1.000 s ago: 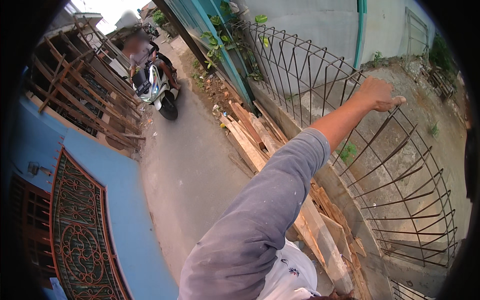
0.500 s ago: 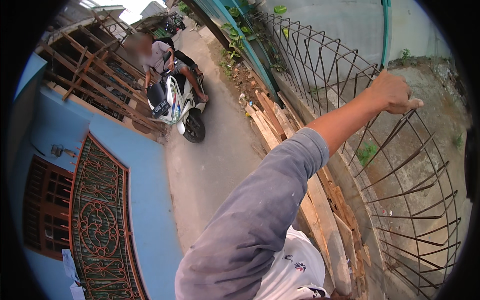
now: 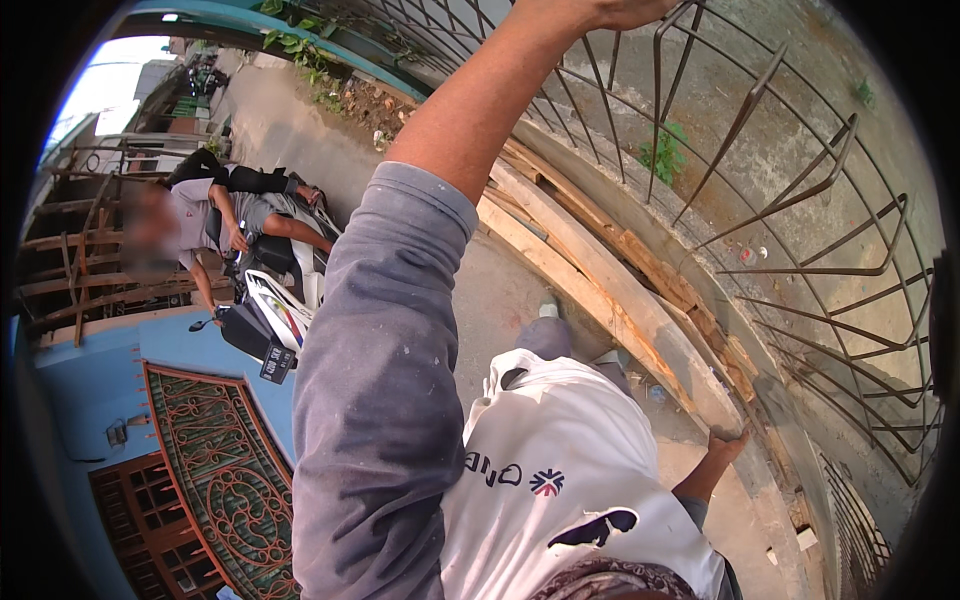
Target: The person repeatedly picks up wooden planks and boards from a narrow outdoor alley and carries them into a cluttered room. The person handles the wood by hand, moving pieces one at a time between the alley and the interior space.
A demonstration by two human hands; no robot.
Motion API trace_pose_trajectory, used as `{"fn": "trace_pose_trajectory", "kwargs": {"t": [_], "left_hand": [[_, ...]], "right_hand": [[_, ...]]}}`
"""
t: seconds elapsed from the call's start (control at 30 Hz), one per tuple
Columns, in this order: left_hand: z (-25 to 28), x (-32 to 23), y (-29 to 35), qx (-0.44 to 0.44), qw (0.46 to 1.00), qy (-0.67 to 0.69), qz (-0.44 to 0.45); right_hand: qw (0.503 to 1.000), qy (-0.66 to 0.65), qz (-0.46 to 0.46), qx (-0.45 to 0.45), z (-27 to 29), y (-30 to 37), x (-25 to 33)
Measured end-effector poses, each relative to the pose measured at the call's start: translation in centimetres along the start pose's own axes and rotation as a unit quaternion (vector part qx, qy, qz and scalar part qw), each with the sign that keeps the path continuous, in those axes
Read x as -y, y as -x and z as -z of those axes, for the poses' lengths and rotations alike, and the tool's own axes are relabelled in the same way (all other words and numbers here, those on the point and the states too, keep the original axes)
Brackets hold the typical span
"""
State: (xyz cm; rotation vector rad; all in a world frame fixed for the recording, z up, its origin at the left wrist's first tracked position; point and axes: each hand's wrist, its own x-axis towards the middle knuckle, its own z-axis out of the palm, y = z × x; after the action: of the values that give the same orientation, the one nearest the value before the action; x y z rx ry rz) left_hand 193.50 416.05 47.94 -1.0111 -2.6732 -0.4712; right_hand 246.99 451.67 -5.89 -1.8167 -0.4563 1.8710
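My left arm in a grey sleeve reaches up across the view. My left hand, partly cut off by the top edge, is closed on a bar of a rusty rebar cage made of long rods and bent ties. Low on the right, my right hand has its fingers around the near end of a wooden plank; its palm is hidden. That plank is the outer part of a stack lying along a low concrete wall. My white shirt and legs show between the arms.
A person sits on a white motorbike in the narrow lane at left. Beside it stand a blue wall and an ornate iron gate. Stacked timber frames lie behind. Plants grow by the far fence.
The view has tilted, so the motorbike and gate sit further left. My left hand has shifted toward the top edge. My right hand, shirt and legs have come into sight.
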Motion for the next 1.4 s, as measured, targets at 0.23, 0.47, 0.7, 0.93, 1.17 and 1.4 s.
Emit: {"fn": "trace_pose_trajectory", "kwargs": {"t": [0.23,0.47,0.7,0.93,1.17,1.4], "left_hand": [[-1.6,-3.8,-0.9,0.006,0.998,0.027,0.058],[-3.0,1.7,-2.8,-0.005,0.996,0.084,0.025],[-2.6,1.2,-3.0,-0.01,0.999,0.022,0.044],[-2.3,0.4,-2.9,0.001,0.998,0.026,0.052],[-2.2,0.9,-2.7,0.01,0.992,0.065,0.104],[-2.4,0.2,-2.7,0.018,0.994,0.069,0.087]], "right_hand": [[1.0,-0.012,0.003,0.018,1.1,-4.6,-0.9],[0.996,-0.073,-0.005,-0.05,0.0,-4.1,-1.4],[0.993,-0.062,-0.047,-0.093,0.9,-5.1,-2.1],[0.989,-0.08,-0.046,-0.117,1.5,-6.5,-3.3],[0.989,-0.082,-0.051,-0.111,1.9,-8.8,-4.3],[0.993,-0.047,-0.069,-0.089,2.9,-12.7,-5.5]]}}
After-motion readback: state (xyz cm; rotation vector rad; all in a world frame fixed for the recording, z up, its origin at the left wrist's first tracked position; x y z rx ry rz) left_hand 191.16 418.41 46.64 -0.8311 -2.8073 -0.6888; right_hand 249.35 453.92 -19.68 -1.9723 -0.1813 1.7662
